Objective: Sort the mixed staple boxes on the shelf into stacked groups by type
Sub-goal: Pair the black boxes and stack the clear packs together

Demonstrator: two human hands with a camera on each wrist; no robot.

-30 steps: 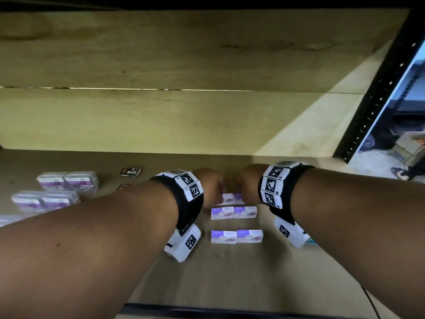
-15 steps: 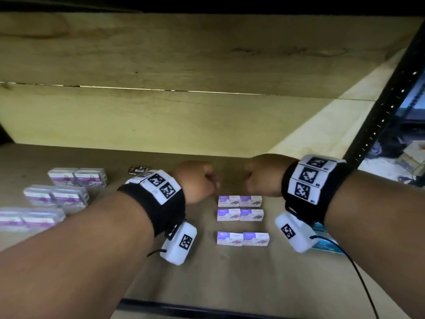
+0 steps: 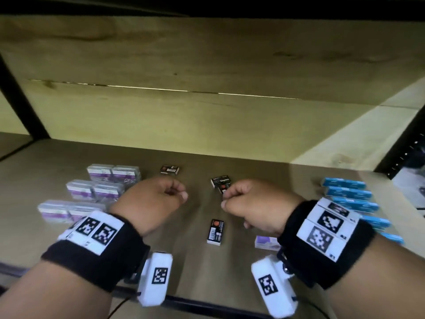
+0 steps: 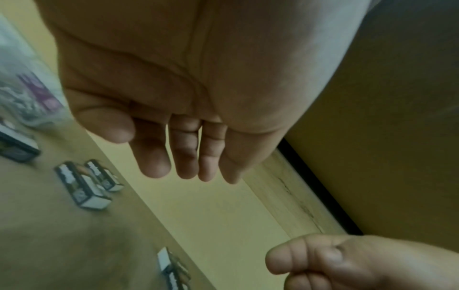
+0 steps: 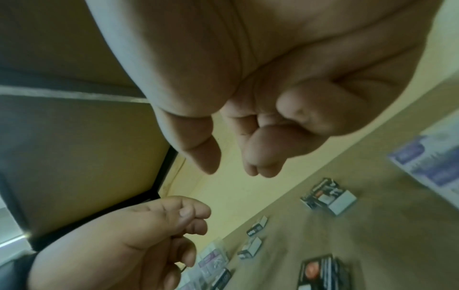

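Observation:
My left hand (image 3: 179, 194) hovers over the shelf (image 3: 184, 268), fingers relaxed and holding nothing; the left wrist view shows its fingers (image 4: 159, 157) nearly straight. My right hand (image 3: 226, 199) hangs loosely curled and holds nothing, its knuckles close to a black staple box (image 3: 220, 181). In the right wrist view the right fingers (image 5: 258, 159) are clear of that black box (image 5: 327, 196). Another black box (image 3: 215, 231) lies between my wrists, a third (image 3: 170, 169) further back. Clear purple-labelled boxes (image 3: 95, 189) sit in rows at left, blue boxes (image 3: 348, 193) in a row at right.
A small purple box (image 3: 266, 242) lies partly under my right wrist. The wooden back wall (image 3: 207, 125) closes the shelf behind. Black uprights stand at the left (image 3: 20, 100) and right (image 3: 400, 157). The shelf's dark front rail (image 3: 207, 307) runs below my wrists.
Both hands have drawn apart and back from the small purple boxes. They now hang on either side of the black boxes. The view has swung left and down.

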